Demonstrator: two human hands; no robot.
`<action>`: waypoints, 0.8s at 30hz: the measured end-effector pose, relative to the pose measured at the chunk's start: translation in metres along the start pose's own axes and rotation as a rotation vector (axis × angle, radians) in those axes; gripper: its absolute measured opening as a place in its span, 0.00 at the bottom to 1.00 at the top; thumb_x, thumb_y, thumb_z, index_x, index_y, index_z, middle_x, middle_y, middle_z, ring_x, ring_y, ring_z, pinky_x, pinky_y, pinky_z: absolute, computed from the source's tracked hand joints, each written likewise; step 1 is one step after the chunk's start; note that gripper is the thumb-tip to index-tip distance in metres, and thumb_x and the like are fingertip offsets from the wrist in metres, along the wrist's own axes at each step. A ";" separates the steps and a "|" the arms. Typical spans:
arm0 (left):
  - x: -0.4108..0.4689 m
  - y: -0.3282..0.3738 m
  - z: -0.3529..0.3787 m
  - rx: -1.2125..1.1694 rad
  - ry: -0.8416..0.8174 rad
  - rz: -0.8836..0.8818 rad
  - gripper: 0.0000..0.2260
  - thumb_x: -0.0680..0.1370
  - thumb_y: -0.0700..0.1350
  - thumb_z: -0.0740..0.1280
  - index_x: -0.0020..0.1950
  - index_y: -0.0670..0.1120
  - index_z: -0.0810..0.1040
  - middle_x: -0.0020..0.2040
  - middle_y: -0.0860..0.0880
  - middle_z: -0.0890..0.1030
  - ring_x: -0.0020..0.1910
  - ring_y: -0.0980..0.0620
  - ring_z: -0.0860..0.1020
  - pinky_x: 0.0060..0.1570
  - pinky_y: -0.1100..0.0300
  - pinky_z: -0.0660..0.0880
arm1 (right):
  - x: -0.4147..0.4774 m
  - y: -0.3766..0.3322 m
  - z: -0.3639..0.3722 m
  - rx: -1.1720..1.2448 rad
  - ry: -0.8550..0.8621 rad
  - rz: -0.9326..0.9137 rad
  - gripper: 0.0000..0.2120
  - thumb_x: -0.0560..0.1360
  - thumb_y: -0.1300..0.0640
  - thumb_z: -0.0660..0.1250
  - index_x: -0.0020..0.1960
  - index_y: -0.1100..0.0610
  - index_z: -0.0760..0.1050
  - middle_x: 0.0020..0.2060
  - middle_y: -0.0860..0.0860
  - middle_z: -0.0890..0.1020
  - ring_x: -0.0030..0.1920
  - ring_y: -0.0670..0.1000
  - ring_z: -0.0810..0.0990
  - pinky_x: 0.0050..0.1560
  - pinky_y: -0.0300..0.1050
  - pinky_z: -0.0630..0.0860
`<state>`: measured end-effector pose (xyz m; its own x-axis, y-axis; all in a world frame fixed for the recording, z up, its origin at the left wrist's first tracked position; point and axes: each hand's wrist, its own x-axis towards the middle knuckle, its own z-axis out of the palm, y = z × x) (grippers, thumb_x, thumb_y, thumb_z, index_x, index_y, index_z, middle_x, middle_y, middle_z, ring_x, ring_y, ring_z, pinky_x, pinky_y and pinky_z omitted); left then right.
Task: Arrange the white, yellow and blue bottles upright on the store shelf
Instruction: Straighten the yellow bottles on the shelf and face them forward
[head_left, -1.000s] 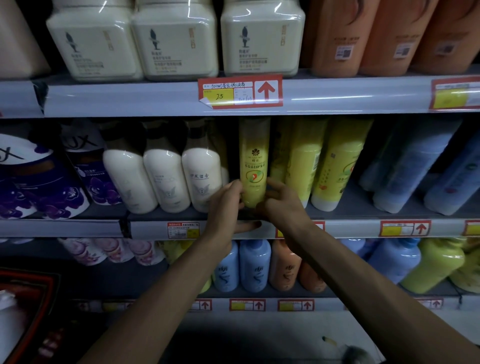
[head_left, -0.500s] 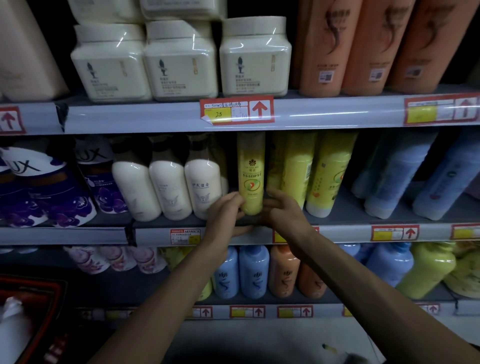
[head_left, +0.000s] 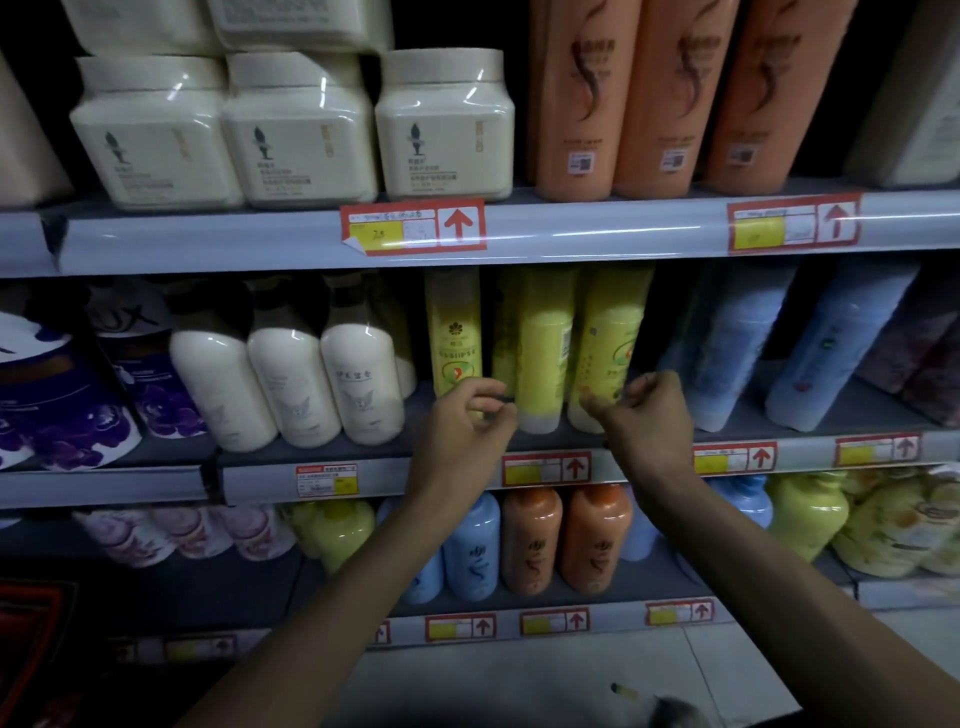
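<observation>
The white bottles (head_left: 291, 384) are creamy, with dark caps and a grey winged mark. The yellow bottles (head_left: 545, 358) are bright yellow, and the leftmost bears a dark flower emblem and a green-and-red badge. The blue bottles (head_left: 831, 343) are pale blue. The jars (head_left: 296, 145) above are cream with a dark figure, and the orange bottles (head_left: 660, 93) have a dark swirl. The grey shelf edges (head_left: 597, 228) carry red-bordered price tags (head_left: 413, 228) with yellow patches and red arrows. The packs (head_left: 67, 415) at left show purple flowers.

handwritten 25 and red up arrow on price tag (head_left: 413, 227), UX, probably Lux, on purple pack (head_left: 132, 322)
</observation>
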<state>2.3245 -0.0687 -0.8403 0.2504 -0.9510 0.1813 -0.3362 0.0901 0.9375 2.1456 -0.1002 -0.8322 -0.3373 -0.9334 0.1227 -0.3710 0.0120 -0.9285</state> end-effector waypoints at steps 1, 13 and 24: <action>0.002 0.000 0.007 0.034 0.024 0.004 0.09 0.77 0.53 0.72 0.58 0.58 0.80 0.51 0.58 0.83 0.46 0.55 0.84 0.48 0.47 0.84 | 0.002 0.003 -0.001 -0.034 0.006 0.003 0.24 0.67 0.47 0.81 0.50 0.50 0.68 0.46 0.52 0.79 0.47 0.57 0.82 0.50 0.62 0.81; 0.025 0.004 0.058 0.439 0.150 0.016 0.24 0.75 0.64 0.71 0.66 0.55 0.73 0.59 0.54 0.81 0.56 0.48 0.82 0.51 0.46 0.80 | 0.035 0.024 0.007 -0.315 -0.064 -0.105 0.33 0.64 0.31 0.75 0.57 0.54 0.76 0.49 0.52 0.83 0.49 0.54 0.83 0.49 0.58 0.82; 0.041 0.005 0.066 0.513 0.192 0.057 0.24 0.73 0.65 0.73 0.58 0.51 0.73 0.54 0.50 0.80 0.52 0.44 0.81 0.47 0.47 0.79 | 0.036 0.022 0.005 -0.400 0.052 -0.021 0.27 0.66 0.36 0.73 0.54 0.54 0.76 0.47 0.54 0.84 0.47 0.60 0.83 0.48 0.56 0.82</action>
<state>2.2729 -0.1272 -0.8479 0.3645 -0.8733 0.3233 -0.7413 -0.0619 0.6683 2.1293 -0.1357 -0.8499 -0.3657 -0.9156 0.1674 -0.6823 0.1413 -0.7173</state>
